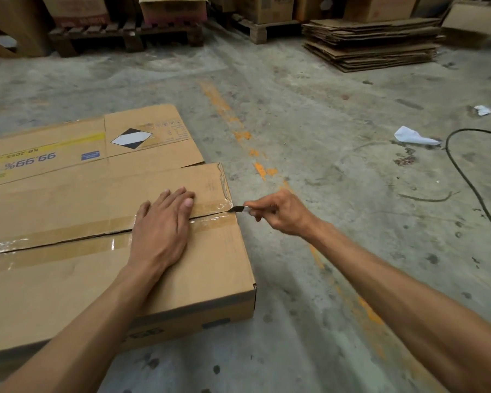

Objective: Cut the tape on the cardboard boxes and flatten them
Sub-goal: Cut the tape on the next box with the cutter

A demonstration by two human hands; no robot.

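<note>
I see the cardboard box (68,279) on the floor at the left, and the left hand (159,231) lies flat on its top with straight fingers, pressing right over the taped seam (68,241). At the box's right edge the right hand (281,214) squeezes a small knife (238,209), its tip touching the tape's end. I think the cutting step is on, and next the blade needs a steady run along the seam, clear of the pressing fingers.

- I'm in a warehouse or storage area: stained concrete floor (309,114) with a worn orange line (262,170)
- wooden pallets (125,34) loaded with cartons (172,8) along the back
- stack of flattened cardboard (372,43), loose cable (465,171) and paper scraps (414,136) on floor
</note>
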